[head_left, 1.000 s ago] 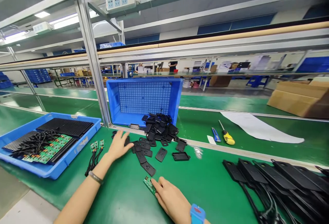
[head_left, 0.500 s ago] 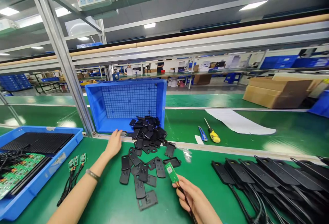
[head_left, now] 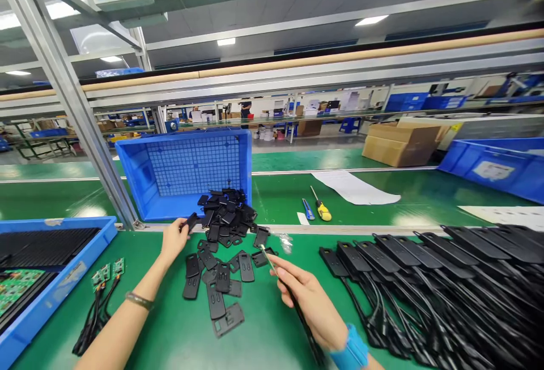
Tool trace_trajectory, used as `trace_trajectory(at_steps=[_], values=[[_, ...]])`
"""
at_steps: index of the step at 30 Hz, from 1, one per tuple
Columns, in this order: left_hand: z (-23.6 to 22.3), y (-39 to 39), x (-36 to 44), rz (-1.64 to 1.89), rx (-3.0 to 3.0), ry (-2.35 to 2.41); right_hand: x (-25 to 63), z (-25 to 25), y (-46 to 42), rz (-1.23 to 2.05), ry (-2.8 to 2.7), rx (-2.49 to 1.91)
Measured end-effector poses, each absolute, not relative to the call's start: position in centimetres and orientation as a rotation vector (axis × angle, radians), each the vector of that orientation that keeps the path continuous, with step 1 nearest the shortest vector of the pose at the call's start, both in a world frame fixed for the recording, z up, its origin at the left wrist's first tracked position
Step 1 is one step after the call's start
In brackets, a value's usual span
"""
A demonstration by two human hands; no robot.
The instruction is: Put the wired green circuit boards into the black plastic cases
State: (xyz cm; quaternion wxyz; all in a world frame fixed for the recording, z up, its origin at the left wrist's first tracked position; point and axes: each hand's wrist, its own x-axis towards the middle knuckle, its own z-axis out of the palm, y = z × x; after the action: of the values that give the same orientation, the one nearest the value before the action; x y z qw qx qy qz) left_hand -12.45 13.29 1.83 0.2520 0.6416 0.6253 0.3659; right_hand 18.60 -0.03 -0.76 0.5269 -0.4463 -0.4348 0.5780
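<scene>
Black casing (head_left: 192,221) (tilted) juts beyond the pinching left fingers (head_left: 182,230).

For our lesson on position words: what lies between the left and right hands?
Loose black plastic pieces lie on the green table between them, as the head view shows.

The left forearm (head_left: 117,333) slants forward and to the right, ending in the left hand (head_left: 175,242), closed in a pinch. The right hand (head_left: 312,299), nearer the body, pinches too, pointing forward and left.
</scene>
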Motion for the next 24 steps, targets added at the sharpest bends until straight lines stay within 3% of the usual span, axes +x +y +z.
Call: trace_trajectory(at_steps=[5, 8, 11, 24], values=[[0.7, 6.2, -6.5, 0.938, 1.458, 1.335, 17.0, 1.0, -0.4, 0.710, -1.585, -1.083], [0.8, 2.4, -3.9, 0.954, 1.115, 0.966, 16.2, 0.5, -1.0, 0.519, -1.705, -1.058], [0.5, 0.4, -2.9, 1.002, 0.988, 0.709, 16.1, -0.5, -1.6, 0.480, -1.766, -1.051], [-1.3, -1.8, -1.4, 1.020, 0.905, 0.611, 15.6, -2.0, -3.2, 0.461, -1.806, -1.007]])
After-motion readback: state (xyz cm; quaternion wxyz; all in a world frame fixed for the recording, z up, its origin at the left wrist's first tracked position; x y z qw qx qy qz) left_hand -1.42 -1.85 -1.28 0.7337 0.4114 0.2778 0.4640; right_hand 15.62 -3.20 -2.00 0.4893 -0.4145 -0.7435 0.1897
